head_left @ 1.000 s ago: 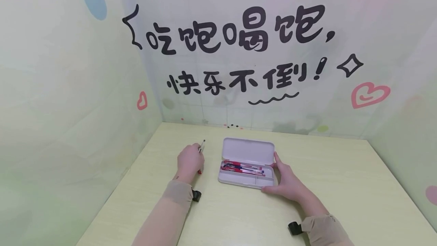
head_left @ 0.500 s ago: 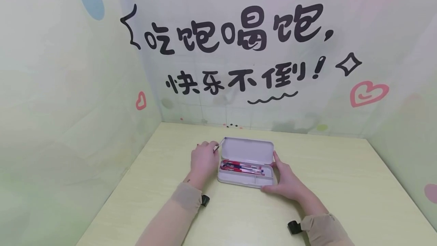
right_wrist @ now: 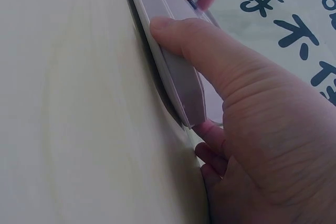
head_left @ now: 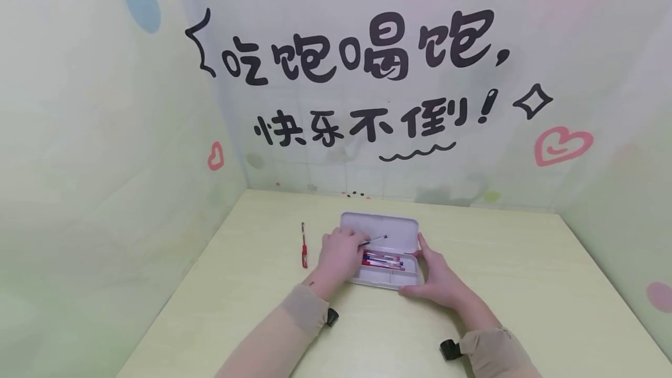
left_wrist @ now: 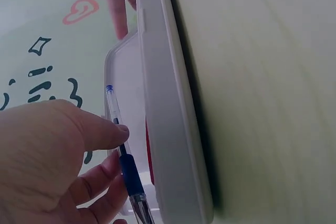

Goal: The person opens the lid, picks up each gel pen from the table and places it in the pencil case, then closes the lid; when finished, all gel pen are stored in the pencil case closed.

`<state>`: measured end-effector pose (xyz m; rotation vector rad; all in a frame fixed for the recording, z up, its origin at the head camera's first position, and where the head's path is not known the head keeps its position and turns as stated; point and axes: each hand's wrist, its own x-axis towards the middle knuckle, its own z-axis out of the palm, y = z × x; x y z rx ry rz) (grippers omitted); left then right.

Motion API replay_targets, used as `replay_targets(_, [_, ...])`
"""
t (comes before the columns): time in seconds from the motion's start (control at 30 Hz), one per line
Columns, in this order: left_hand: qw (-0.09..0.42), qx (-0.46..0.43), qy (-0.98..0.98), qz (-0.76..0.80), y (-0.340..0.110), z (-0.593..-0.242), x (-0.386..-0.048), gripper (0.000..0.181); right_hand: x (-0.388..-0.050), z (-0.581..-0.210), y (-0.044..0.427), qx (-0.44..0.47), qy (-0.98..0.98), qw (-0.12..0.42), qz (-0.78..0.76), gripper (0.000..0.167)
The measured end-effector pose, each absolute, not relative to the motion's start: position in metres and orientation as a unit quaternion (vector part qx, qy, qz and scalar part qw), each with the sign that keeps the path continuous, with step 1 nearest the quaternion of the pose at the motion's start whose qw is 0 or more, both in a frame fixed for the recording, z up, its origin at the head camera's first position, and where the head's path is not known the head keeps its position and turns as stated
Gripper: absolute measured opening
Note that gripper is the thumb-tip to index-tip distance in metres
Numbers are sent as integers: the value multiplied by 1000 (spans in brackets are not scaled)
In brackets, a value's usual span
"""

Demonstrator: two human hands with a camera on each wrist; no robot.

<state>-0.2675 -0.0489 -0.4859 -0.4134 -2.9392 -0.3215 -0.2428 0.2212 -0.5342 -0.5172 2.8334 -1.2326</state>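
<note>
My left hand [head_left: 340,254] is above the left part of an open pencil case [head_left: 378,277]. Between thumb and fingers it pinches a clear pen with a blue grip [left_wrist: 131,174], tilted over the case. Seen from the head, the pen's far end crosses in front of the raised lid [head_left: 401,228]. Several red and blue pens [head_left: 385,262] lie in the case's back compartment, partly hidden by that hand. At the case's right end my right hand [head_left: 441,279] grips it, the thumb [right_wrist: 168,30] on the front edge and fingers behind.
A red pen [head_left: 304,255] lies on the pale table [head_left: 252,284] left of the case. Printed fabric walls stand behind the table and along both sides. Each wrist carries a small black camera [head_left: 450,350].
My left hand has carried the blue pen rightward from the table to over the case. The red pen it was covering now shows on the table. My right hand stays at the case.
</note>
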Motion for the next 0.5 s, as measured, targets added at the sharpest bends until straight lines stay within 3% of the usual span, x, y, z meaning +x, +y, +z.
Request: replay_targets(0.5, [29, -225, -974, -15, -8, -485, -261, 39, -242, -535, 222, -173, 901, -6, -398, 148])
